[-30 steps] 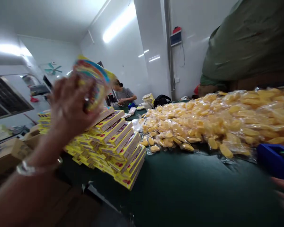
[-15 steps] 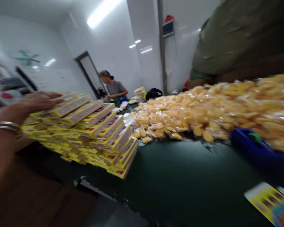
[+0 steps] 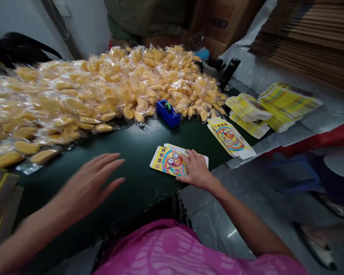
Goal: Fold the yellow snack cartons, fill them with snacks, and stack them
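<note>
Your left hand [image 3: 93,179] has left the top of the stacked boxes [image 3: 2,202], where it lay half a second ago, and now hangs over the left-centre of the frame; your view has swung round as well, so that stack shows only at the left edge. Just right of the middle, the flat printed carton [image 3: 169,161] lies face up, its cartoon face in glasses partly covered by your right hand [image 3: 193,168]. That hand rests on it with the fingers spread; whether they pinch it, you can't tell from here. Your left fingers are loosely extended and hold nothing. Under both hands is the dark green table [image 3: 137,141]. Above the carton sits the blue tape dispenser [image 3: 168,116], just in front of the pile of wrapped yellow pieces [image 3: 103,88] running across the upper left and centre. Right of centre you have a small stack of matching cartons [image 3: 227,137], with more yellow cartons [image 3: 288,103] farther right. Brown cardboard [image 3: 309,42] fills the upper right corner, and another person's foot [image 3: 318,244] shows at lower right.
</note>
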Motion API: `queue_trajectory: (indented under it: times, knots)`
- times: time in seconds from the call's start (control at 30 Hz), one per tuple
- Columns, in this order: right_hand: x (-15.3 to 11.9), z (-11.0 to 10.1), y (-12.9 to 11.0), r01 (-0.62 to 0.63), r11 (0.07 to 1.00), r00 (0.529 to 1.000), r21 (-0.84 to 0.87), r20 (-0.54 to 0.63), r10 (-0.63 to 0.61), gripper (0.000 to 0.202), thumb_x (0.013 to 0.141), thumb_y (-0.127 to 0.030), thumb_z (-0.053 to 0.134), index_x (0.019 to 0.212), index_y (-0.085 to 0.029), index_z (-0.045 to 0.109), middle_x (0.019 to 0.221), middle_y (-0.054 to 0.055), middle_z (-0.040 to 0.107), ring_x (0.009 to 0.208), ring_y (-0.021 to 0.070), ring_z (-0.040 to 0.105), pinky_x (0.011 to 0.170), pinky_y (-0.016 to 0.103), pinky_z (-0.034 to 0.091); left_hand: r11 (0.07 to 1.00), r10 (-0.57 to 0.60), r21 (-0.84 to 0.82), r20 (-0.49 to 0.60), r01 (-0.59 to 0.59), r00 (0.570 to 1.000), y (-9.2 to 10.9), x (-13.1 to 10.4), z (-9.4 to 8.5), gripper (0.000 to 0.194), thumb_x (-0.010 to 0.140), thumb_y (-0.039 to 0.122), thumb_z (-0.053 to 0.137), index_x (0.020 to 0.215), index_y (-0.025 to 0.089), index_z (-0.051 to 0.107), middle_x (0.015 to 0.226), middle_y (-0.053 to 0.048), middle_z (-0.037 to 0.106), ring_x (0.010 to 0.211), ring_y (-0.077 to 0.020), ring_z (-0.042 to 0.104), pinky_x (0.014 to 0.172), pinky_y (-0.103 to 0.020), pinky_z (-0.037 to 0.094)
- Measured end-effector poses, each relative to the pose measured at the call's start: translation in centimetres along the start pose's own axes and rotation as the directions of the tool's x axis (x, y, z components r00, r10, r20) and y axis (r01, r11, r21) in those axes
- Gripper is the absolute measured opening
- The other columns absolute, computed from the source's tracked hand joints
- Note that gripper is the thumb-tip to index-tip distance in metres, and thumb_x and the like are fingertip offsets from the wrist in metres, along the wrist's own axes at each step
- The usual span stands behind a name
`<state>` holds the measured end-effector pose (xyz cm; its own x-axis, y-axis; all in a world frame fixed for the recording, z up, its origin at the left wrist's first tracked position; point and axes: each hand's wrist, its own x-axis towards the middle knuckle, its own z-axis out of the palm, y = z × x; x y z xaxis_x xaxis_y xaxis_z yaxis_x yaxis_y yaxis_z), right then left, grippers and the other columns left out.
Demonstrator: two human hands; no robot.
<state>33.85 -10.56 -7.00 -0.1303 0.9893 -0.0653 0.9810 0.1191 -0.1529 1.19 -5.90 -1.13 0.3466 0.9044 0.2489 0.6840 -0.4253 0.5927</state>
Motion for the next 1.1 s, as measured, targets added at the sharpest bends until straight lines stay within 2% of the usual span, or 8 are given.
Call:
queue_trajectory:
  times: [0.17, 0.33, 0.4, 0.53, 0.63, 0.8, 0.9, 1.1]
  knots:
    - [-0.9, -0.9, -1.5, 0.152, 0.988, 0.98, 0.019, -0.134, -0.149, 0.041, 0.091, -0.026, 0.055, 0.126, -0.006, 0.058, 0.129, 0.026, 0.06, 0.122, 0.0363, 0.056, 0.102, 0.052, 0.046, 0.937, -0.098, -0.314, 0.177, 0.151, 0.979, 1.6, 4.4, 5.5, 0.056, 0.075, 0.044, 0.074, 0.124, 0.019, 0.063, 0.125, -0.015, 0.067, 0.118, -0.0351, 0.061, 0.103, -0.05, 0.046]
    - [-0.3, -0.9, -3.7, 0.326, 0.944, 0.931, 0.054, -0.192, -0.311, 0.027, 0.094, -0.018, 0.048, 0.114, -0.011, 0.064, 0.12, 0.021, 0.066, 0.115, 0.0299, 0.061, 0.101, 0.048, 0.047, 0.361, -0.4, -0.725, 0.448, 0.587, 0.799, 2.0, 6.4, 7.7, 0.052, 0.072, 0.036, 0.079, 0.117, 0.016, 0.063, 0.095, -0.011, 0.073, 0.074, -0.0226, 0.071, 0.061, -0.033, 0.058]
    - [0.1, -1.2, -4.5, 0.421, 0.902, 0.899, 0.099, -0.179, -0.4, 0.028, 0.093, -0.026, 0.056, 0.115, -0.011, 0.064, 0.123, 0.021, 0.065, 0.118, 0.0309, 0.059, 0.103, 0.05, 0.045, 0.307, -0.418, -0.744, 0.455, 0.594, 0.786, 1.5, 6.3, 7.5, 0.047, 0.067, 0.027, 0.081, 0.11, 0.017, 0.065, 0.086, -0.006, 0.073, 0.064, -0.0181, 0.068, 0.056, -0.028, 0.056]
    - [2.2, -3.1, -4.3, 0.295, 0.906, 0.945, 0.305, -0.236, -0.228, 0.041, 0.088, -0.041, 0.065, 0.117, -0.012, 0.063, 0.115, 0.017, 0.069, 0.109, 0.0301, 0.062, 0.097, 0.047, 0.046, 0.318, -0.358, -0.772, 0.44, 0.551, 0.823, -0.1, 5.3, 5.9, 0.049, 0.068, 0.029, 0.08, 0.114, 0.022, 0.064, 0.085, -0.003, 0.074, 0.064, -0.0183, 0.068, 0.057, -0.028, 0.056]
    - [4.4, -4.2, -3.7, 0.172, 0.814, 0.981, 0.554, -0.018, -0.195, 0.024, 0.088, -0.035, 0.064, 0.1, -0.015, 0.066, 0.089, 0.006, 0.071, 0.082, 0.0215, 0.065, 0.075, 0.033, 0.049, 0.416, -0.289, -0.757, 0.415, 0.504, 0.862, -1.3, 4.7, 4.6, 0.052, 0.07, 0.035, 0.079, 0.118, 0.024, 0.064, 0.093, -0.006, 0.075, 0.072, -0.0214, 0.069, 0.062, -0.03, 0.056]
    - [6.3, -5.5, -5.1, 0.185, 0.72, 0.952, 0.669, 0.062, -0.301, 0.015, 0.087, -0.024, 0.056, 0.074, -0.017, 0.058, 0.068, -0.002, 0.058, 0.061, 0.0112, 0.05, 0.055, 0.022, 0.033, 0.882, -0.326, -0.37, -0.034, 0.292, 0.945, -1.5, 4.2, 2.9, 0.043, 0.073, 0.034, 0.073, 0.115, 0.023, 0.068, 0.117, -0.008, 0.069, 0.099, -0.0268, 0.063, 0.086, -0.039, 0.053]
    - [6.0, -7.2, -7.0, 0.278, 0.808, 0.95, 0.52, -0.027, -0.31, 0.013, 0.087, -0.022, 0.052, 0.076, -0.018, 0.057, 0.067, -0.002, 0.057, 0.059, 0.0115, 0.048, 0.056, 0.024, 0.03, 0.912, -0.319, -0.309, -0.121, 0.27, 0.94, 0.3, 3.5, 1.9, 0.054, 0.077, 0.038, 0.072, 0.127, 0.025, 0.06, 0.118, -0.008, 0.067, 0.1, -0.0263, 0.063, 0.088, -0.04, 0.052]
    - [4.3, -9.3, -12.0, 0.512, 0.857, 0.849, 0.056, -0.19, -0.494, 0.02, 0.095, -0.016, 0.042, 0.098, -0.015, 0.062, 0.085, 0.011, 0.065, 0.079, 0.0219, 0.059, 0.07, 0.033, 0.039, 0.321, -0.456, -0.877, 0.189, 0.358, 0.87, 3.1, 2.1, 1.6, 0.057, 0.07, 0.043, 0.079, 0.12, 0.023, 0.06, 0.109, -0.007, 0.073, 0.102, -0.0298, 0.069, 0.08, -0.038, 0.059]
